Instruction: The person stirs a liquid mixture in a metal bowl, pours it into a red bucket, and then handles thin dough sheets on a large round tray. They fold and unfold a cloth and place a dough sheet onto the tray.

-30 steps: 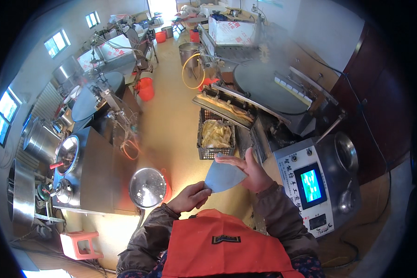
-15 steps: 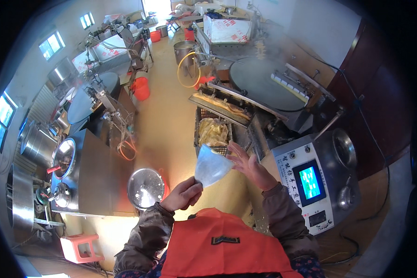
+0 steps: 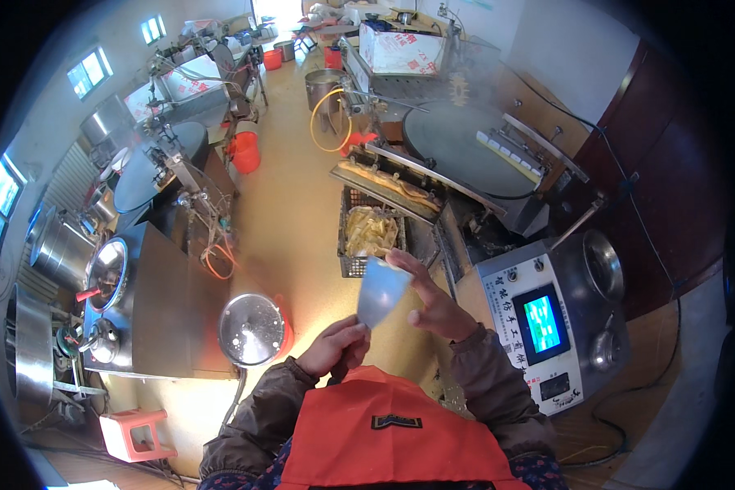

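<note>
My left hand grips the narrow end of a pale, thin, fan-shaped scraper, its fingers closed and its wide edge tilted up and away. Just right of the scraper is my right hand, thumb apart from the bent fingers. Its fingertips are at the scraper's far edge; whether they touch it I cannot tell. Beyond the hands, a dark plastic crate on the floor holds yellowish, crumpled sheets. Above the crate's far side sits a metal trough with a long, folded, tan sheet in it.
A large round griddle stands at the far right. Nearer is a control panel with a lit screen. At left are a lidded bucket, a steel cabinet and a pink stool. Red buckets stand farther off.
The scraper has turned more upright and shifted slightly right, along with my left hand. My right hand has tilted, its fingers now bent toward the scraper's far edge. Steam over the griddle has thinned.
</note>
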{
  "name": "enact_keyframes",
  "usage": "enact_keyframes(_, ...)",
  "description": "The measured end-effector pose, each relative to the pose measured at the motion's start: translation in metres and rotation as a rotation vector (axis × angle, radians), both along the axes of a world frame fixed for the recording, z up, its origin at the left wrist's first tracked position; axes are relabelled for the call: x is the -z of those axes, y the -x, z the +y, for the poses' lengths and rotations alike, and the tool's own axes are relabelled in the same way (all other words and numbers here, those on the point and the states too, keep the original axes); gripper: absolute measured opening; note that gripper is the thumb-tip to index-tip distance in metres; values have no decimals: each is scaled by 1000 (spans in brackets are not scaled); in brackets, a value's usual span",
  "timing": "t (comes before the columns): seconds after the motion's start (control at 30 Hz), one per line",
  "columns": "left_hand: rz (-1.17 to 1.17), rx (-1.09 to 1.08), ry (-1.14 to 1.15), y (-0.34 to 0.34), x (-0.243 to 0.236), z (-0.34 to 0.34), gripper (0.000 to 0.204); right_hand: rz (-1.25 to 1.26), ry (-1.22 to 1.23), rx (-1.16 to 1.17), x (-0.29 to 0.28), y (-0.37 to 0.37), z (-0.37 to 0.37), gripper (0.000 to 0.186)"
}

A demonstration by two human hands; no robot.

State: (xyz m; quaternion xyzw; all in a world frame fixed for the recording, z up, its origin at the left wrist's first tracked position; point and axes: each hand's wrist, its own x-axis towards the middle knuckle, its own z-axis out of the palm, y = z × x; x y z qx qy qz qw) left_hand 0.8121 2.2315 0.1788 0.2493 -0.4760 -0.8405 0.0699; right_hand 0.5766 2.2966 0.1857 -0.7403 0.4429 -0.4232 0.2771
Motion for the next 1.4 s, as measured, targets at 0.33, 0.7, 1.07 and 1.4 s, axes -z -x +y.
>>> enact_keyframes(0.33,3,104,-28,7,2,-3,24,181,49,236,-15,4,0,99)
enact_keyframes(0.7,289,38,-230,3,15,-16,27,808,264,387,-37,10,10,76)
enact_keyframes(1.07,-25,148,658,-1,15,-29,24,-1494,-664,-76,-15,7,6,79)
enact_keyframes(1.4,61,254,1247,-6,18,-42,23,-1068,-1061,-150,-15,10,19,90)
